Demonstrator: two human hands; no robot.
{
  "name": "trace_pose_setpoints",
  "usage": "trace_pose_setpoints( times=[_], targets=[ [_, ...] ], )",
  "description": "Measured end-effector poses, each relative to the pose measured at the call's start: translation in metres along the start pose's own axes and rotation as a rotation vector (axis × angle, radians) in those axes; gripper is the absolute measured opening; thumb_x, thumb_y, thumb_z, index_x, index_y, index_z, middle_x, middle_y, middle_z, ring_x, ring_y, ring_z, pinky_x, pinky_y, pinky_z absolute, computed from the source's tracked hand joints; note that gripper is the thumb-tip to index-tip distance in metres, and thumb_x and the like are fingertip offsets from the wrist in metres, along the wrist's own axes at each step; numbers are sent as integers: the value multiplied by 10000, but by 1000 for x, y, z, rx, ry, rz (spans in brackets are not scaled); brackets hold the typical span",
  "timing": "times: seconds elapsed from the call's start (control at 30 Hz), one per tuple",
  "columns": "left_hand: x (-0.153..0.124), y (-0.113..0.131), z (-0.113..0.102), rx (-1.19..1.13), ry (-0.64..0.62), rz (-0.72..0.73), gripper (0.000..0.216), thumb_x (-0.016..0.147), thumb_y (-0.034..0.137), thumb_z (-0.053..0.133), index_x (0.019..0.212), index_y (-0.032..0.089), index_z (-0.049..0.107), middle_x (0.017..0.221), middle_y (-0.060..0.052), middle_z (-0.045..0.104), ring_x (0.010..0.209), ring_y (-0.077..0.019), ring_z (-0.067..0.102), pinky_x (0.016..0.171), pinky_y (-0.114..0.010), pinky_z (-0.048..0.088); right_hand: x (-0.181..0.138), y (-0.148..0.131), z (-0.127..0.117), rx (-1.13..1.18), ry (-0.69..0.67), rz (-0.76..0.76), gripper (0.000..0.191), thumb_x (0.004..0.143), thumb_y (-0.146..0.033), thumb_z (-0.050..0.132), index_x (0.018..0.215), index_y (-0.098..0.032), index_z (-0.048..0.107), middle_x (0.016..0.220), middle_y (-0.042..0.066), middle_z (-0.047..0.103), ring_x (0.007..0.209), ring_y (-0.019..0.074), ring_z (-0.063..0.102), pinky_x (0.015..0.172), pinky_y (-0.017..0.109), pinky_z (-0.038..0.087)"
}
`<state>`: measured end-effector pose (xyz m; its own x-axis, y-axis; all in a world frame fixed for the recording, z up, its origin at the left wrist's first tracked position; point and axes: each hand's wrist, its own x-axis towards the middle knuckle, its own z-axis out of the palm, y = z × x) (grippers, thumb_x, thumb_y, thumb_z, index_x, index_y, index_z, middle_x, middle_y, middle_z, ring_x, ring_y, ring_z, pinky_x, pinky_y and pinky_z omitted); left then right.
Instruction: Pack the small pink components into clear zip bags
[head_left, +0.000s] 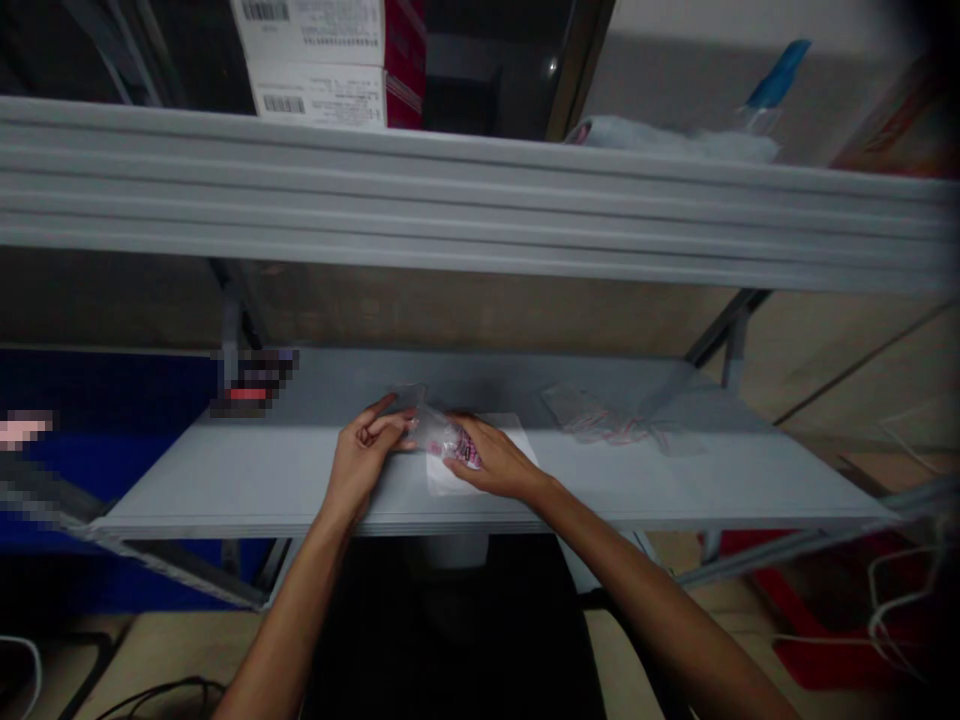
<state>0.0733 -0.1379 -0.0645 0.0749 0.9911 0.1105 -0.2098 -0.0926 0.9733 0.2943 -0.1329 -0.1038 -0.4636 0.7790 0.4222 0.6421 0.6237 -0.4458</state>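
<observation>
At frame centre, both hands pinch a small clear plastic bag [439, 432] holding pink items: left hand [365, 450], right hand [491, 460]. Empty clear bags [600, 415] lie right on the grey shelf [262, 480].

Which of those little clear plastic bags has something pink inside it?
The small bag held between both hands; the empty bags lying to the right on the shelf are flat.

Head view, downward over shelf [247, 480]

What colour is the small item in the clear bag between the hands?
Pink with dark print, inside the clear bag held by both hands; head view, too small for detail.
</observation>
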Motion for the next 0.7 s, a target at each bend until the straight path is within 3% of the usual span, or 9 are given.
trace_pose_setpoints(
  times=[0.13, 0.23, 0.47, 0.7],
  targets=[
    [0, -7, 0, -29, 11, 12, 672, 784, 388, 737, 1352, 96, 529, 1144, -155, 729, 1027, -263, 690, 793, -345, 577, 0, -1, 1, -15, -11, 50, 589, 892, -382, 592, 1407, -148, 427, 1336, 168, 582, 1215, 277, 574, 1038, 411, 441],
    [0, -13, 2, -22, 4, 2, 629, 774, 401, 746, 1298, 102, 568, 1085, -134, 734, 939, -234, 705, 791, -346, 579, -1, -2, 3, -21, -13, 62, 582, 896, -384, 588, 1401, -147, 424, 1324, 170, 585, 1196, 281, 583, 1029, 412, 445],
    [-1, -23, 6, 67, -146, 78, 465, 810, 414, 719, 1167, 131, 625, 974, -89, 694, 805, -178, 657, 650, -291, 579, -2, -1, 5, -40, 8, 90, 576, 906, -383, 574, 1401, -136, 417, 1301, 183, 596, 1162, 293, 601, 999, 413, 464],
    [-2, -29, 1, 158, -152, 53, 365, 752, 305, 778, 1069, 152, 680, 848, -48, 697, 753, -154, 644, 752, -295, 534, -2, -1, 4, -50, 29, 84, 596, 907, -409, 565, 1410, -128, 415, 1322, 188, 586, 1197, 293, 585, 1019, 415, 452]
  ],
)
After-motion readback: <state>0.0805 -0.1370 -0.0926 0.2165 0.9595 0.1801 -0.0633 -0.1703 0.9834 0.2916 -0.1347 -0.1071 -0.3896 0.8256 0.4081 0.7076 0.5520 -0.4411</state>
